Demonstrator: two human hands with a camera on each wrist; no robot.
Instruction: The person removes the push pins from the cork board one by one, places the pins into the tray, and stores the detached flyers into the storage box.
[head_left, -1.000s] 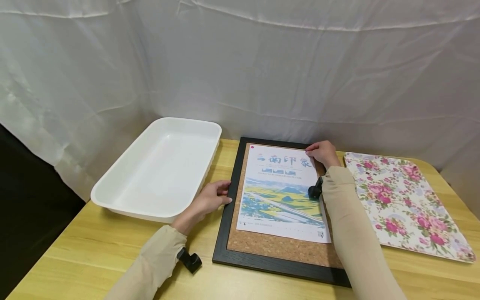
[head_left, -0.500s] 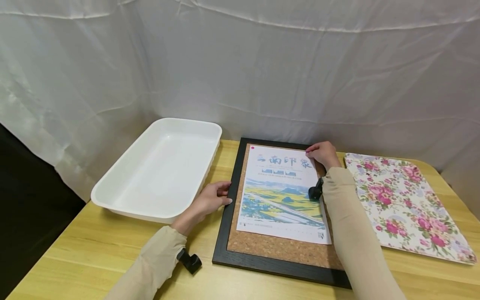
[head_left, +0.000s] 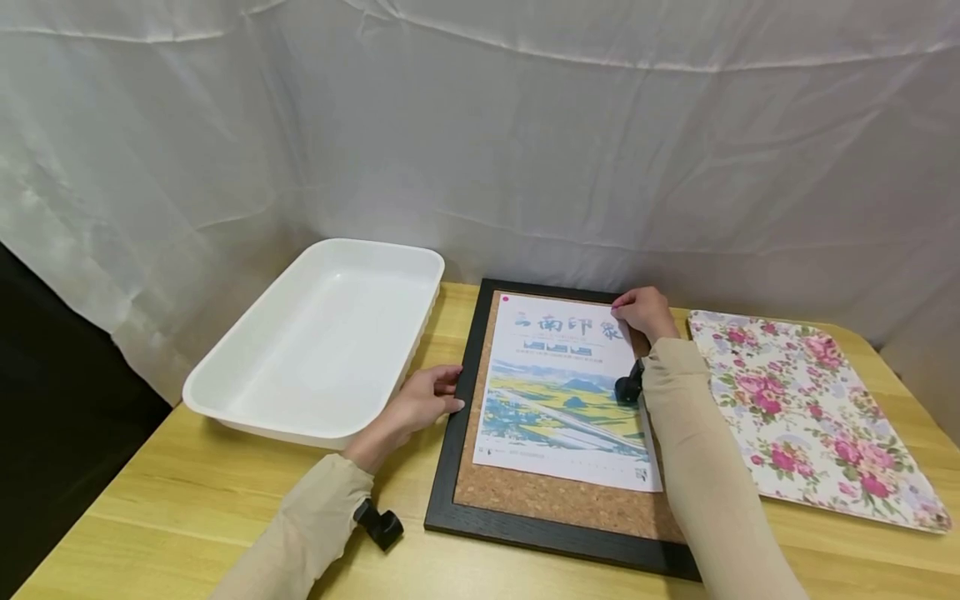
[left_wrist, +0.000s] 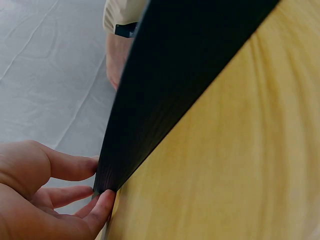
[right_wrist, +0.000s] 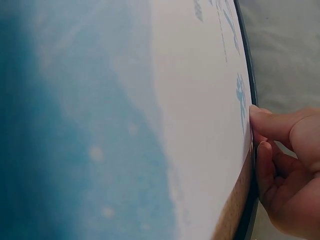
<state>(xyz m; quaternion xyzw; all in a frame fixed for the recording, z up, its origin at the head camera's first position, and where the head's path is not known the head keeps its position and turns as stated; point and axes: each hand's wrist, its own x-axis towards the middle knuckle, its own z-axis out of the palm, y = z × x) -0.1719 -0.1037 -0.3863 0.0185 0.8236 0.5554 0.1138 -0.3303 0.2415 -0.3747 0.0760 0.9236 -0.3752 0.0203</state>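
A printed poster [head_left: 562,396] with a landscape picture lies on a cork board [head_left: 570,504] in a black frame [head_left: 540,527]. A pink pushpin [head_left: 505,298] sits at its top left corner. My right hand [head_left: 647,312] is at the poster's top right corner, where a second bit of pink shows at the fingertips. In the right wrist view the hand's thumb [right_wrist: 267,119] presses at the poster's edge with the other fingers curled below. My left hand [head_left: 420,395] rests its fingertips against the frame's left side; in the left wrist view the thumb [left_wrist: 75,167] touches the frame's edge.
A deep white tray [head_left: 197,385] stands left of the board, close to my left hand. A floral board [head_left: 806,417] lies to the right, beyond my right forearm. Pale cloth [head_left: 480,133] hangs behind the wooden table [head_left: 150,492].
Both hands keep their places on the board. The view has tipped slightly, so everything sits a little lower in it. A bit more pink shows at the right fingertips.
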